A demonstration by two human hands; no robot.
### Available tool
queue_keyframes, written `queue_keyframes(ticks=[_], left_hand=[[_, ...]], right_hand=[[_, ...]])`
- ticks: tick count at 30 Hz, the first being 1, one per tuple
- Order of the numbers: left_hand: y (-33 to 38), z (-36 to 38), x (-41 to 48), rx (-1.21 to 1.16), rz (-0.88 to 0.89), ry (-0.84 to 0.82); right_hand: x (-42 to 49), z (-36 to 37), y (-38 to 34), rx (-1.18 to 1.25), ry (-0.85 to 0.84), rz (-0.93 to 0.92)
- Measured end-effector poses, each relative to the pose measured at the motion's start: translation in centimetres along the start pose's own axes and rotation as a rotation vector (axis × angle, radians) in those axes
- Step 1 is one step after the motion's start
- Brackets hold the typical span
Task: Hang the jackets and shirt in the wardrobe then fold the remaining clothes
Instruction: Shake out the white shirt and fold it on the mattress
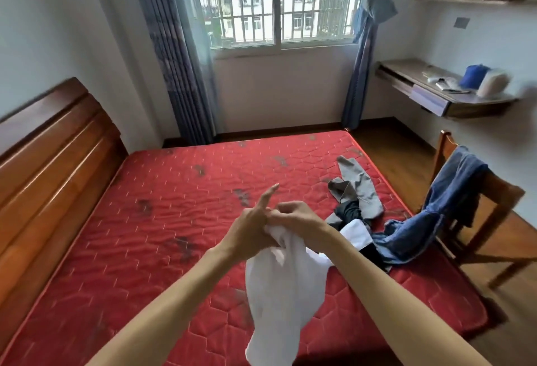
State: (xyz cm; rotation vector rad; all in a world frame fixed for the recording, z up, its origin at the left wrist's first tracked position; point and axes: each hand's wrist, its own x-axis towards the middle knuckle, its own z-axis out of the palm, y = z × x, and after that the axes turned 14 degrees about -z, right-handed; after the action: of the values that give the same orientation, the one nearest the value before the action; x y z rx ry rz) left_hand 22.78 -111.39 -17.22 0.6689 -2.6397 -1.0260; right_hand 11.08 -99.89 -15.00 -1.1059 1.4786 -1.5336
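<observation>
Daylight is coming through a barred window [276, 2] at the far side of a bedroom, with blue curtains [180, 60] hanging at both sides. A bed with a red quilted mattress [162, 214] and a wooden headboard [52, 147] is filling the middle of the view. Above the mattress both hands are meeting at the top edge of a white garment [284, 284], which is hanging down from them in loose folds. The left hand [252, 229] is gripping the cloth with its lower fingers while its index finger is pointing straight out. The right hand [296, 216] is pinching the same edge and touching the left. Toward the right side of the mattress a grey garment [359, 188] is lying crumpled, with a dark garment [350, 211] just beside it. A blue denim garment [447, 206] is draping from a wooden chair [502, 200] onto the mattress edge. On the right wall a mounted surface [406, 70] is carrying a blue and a white object, both blurred.
</observation>
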Motion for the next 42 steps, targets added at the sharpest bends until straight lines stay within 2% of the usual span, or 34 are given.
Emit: queue_keyframes(ticks=[4, 7, 9, 11, 12, 14, 17, 21, 22, 24, 26, 28, 32, 36, 37, 40, 42], left_hand=[[0.1, -0.1, 0.6, -0.148, -0.076, 0.157], [0.3, -1.1, 1.3, -0.341, -0.163, 0.227], [0.9, -1.8, 1.7, -0.432, -0.18, 0.259], [1.8, -2.8, 1.9, -0.493, -0.183, 0.278], [2.0, -3.6, 1.8, -0.517, -0.188, 0.283], [1.9, -5.6, 1.5, -0.533, -0.19, 0.269], [0.3, -9.0, 0.3, -0.504, -0.205, 0.222], [-3.8, -12.0, -1.5, -0.449, -0.268, 0.256], [-5.0, -12.5, -1.7, -0.425, -0.275, 0.235], [-6.6, -12.7, -1.8, -0.373, -0.309, 0.085], [-7.3, -11.6, -1.7, -0.28, -0.374, -0.121], [-6.8, -9.1, -1.5, -0.166, -0.383, -0.194], [-6.2, -3.3, -0.1, -0.064, -0.193, -0.121], [-7.2, -1.8, 0.8, -0.188, -0.151, -0.068], [-7.6, -1.9, 1.1, -0.163, -0.157, -0.032], [-8.9, -2.6, 2.4, -0.026, -0.161, 0.049], [-10.4, -3.0, 3.3, 0.111, -0.176, 0.05]], right_hand=[[-2.8, -3.4, -0.4, 0.107, 0.041, -0.018], [-5.0, -5.5, 3.0, -0.027, 0.078, 0.076], [-6.2, -4.4, 5.9, -0.046, 0.01, 0.161], [-6.6, -2.4, 8.9, -0.206, -0.046, 0.188], [-6.8, -1.6, 9.8, -0.297, -0.014, 0.214], [-6.7, -1.1, 10.6, -0.424, 0.122, 0.249], [-5.7, -2.8, 10.6, -0.454, 0.289, 0.156], [-3.8, -4.8, 9.3, -0.463, 0.269, 0.157], [-3.2, -4.9, 9.0, -0.451, 0.256, 0.132], [-1.8, -4.4, 7.6, -0.463, 0.244, 0.028], [-0.1, -3.4, 6.1, -0.475, 0.178, -0.084], [1.3, -2.2, 4.6, -0.45, 0.065, -0.168], [2.6, -0.4, 3.2, -0.48, -0.142, -0.308], [2.8, -1.3, 2.9, -0.523, -0.238, -0.234], [3.0, -1.7, 3.2, -0.621, -0.282, -0.19], [3.7, -1.7, 5.0, -1.161, -0.487, -0.05], [4.9, -1.5, 7.1, -1.316, -0.558, -0.024]])
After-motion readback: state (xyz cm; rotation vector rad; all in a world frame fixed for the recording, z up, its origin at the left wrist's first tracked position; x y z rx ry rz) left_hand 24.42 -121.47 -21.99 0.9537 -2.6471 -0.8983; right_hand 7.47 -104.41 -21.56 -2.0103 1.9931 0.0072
